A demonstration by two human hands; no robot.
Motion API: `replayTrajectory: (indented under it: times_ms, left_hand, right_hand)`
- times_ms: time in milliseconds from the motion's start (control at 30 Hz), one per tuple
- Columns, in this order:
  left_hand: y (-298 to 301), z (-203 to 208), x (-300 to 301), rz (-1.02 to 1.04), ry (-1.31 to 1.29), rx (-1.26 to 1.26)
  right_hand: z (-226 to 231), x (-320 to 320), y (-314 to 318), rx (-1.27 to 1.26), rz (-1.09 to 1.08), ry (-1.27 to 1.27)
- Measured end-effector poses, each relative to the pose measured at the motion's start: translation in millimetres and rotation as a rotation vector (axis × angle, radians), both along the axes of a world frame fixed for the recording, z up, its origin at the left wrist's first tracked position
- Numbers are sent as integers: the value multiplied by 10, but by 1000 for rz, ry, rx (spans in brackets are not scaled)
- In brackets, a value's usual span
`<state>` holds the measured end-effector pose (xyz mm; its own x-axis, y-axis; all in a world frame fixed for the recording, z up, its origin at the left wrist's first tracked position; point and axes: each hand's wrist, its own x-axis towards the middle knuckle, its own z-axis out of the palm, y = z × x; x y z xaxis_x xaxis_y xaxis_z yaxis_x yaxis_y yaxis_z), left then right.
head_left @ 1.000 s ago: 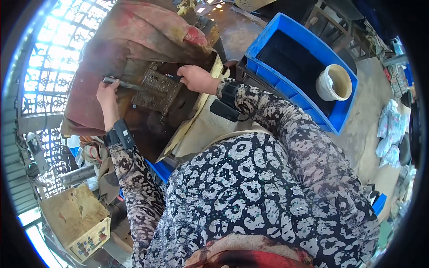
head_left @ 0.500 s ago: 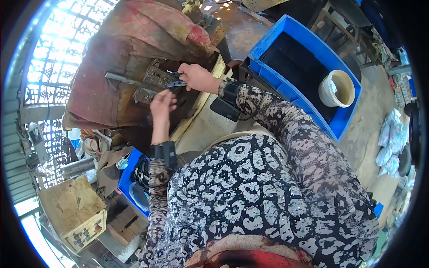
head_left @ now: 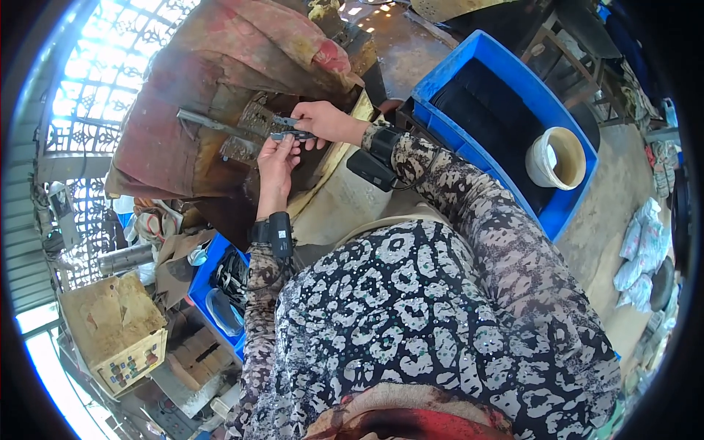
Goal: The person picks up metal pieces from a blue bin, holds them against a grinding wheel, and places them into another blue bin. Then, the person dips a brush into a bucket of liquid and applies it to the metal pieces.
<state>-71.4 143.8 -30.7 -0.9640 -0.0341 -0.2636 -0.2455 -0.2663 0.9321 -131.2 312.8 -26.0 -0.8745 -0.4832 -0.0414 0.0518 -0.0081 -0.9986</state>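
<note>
My right hand (head_left: 323,122) is closed on a slim grey metal piece (head_left: 293,135) and a second, darker slim piece (head_left: 284,121) just above it. Whether the two are joined, like plier handles, I cannot tell. From below, my left hand (head_left: 276,167) pinches the lower grey piece near its left end, so both hands have hold of it. Right behind them stands a worn metal fixture (head_left: 240,149) with a rough block (head_left: 258,119). A metal bar (head_left: 213,123) runs left from it, in front of a stained cloth cover (head_left: 158,139).
On the right is a large blue crate (head_left: 506,172) holding dark material and a whitish bucket (head_left: 540,167). A smaller blue bin (head_left: 202,290) with dark strips stands at lower left, near an open cardboard box (head_left: 121,315). Plastic bags (head_left: 639,242) lie on the floor far right.
My left hand has moved up and right, from free of the metal pieces to pinching the lower one. My right hand keeps its grip. The whole view has shifted slightly.
</note>
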Motion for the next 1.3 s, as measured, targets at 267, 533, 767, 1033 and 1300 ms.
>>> replayTrajectory:
  times_ms: [267, 533, 767, 1033, 1300]
  left_hand:
    - [-97, -94, 23, 18, 44, -78]
    - [-6, -57, 38, 118, -121, -185]
    - [-333, -111, 314, 131, -44, -335]
    - [-991, 16, 1015, 483, 57, -582]
    - [-1533, -420, 2084, 967, -8, -806]
  right_hand:
    - [46, 15, -29, 126, 212, -9]
    - [-133, -2, -76, 207, 231, 138]
    - [-122, -18, -198, 406, 102, 326]
    - [-302, -26, -341, 655, 118, 542]
    - [-995, -463, -20, 827, 116, 681]
